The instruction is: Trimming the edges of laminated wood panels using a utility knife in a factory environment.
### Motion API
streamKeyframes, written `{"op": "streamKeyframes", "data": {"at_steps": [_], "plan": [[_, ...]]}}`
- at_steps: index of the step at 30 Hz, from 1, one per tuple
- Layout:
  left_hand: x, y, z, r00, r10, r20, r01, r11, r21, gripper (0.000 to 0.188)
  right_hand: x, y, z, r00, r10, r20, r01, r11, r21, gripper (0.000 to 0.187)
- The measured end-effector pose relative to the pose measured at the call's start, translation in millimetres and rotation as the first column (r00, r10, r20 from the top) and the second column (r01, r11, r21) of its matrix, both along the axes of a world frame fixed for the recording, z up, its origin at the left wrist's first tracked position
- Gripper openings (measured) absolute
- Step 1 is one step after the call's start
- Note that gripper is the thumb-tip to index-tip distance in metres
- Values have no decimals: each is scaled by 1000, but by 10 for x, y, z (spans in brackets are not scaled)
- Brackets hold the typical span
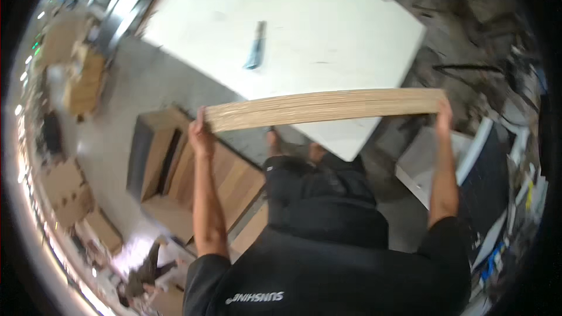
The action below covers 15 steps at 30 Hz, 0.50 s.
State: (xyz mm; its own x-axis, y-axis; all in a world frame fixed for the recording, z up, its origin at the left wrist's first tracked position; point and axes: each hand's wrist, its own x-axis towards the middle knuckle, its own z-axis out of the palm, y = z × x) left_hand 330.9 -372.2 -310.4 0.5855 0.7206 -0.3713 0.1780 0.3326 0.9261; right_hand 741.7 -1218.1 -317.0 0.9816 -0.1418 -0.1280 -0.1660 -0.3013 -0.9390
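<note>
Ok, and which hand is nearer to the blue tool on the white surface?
Left. The left hand holds one end of the wood strips, below and left of the blue tool in the picture; the right hand holds the other end, well off to the tool's right.

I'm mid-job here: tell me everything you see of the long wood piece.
The wood piece is long, narrow and light tan, with darker lines running lengthwise; whether it is one board or stacked strips is unclear. It looks like wood. It spans crosswise in front of the body, gently curved in view, perhaps through lens distortion. The left hand holds one end, the right hand the other. It overlaps the white surface in view.
</note>
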Motion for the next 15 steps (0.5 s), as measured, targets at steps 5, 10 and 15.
{"op": "streamKeyframes", "data": {"at_steps": [5,10,15], "plan": [[70,-184,322,994,-111,21,111,993,-28,79,-455,484,-98,997,37,-70,-22,979,202,59],[-26,-39,246,966,-244,81,248,967,-49,84,-420,643,209,990,9,-138,16,983,182,58],[-15,-9,350,943,-331,24,331,943,33,98,-423,656,216,990,40,-136,-27,995,95,65]]}}
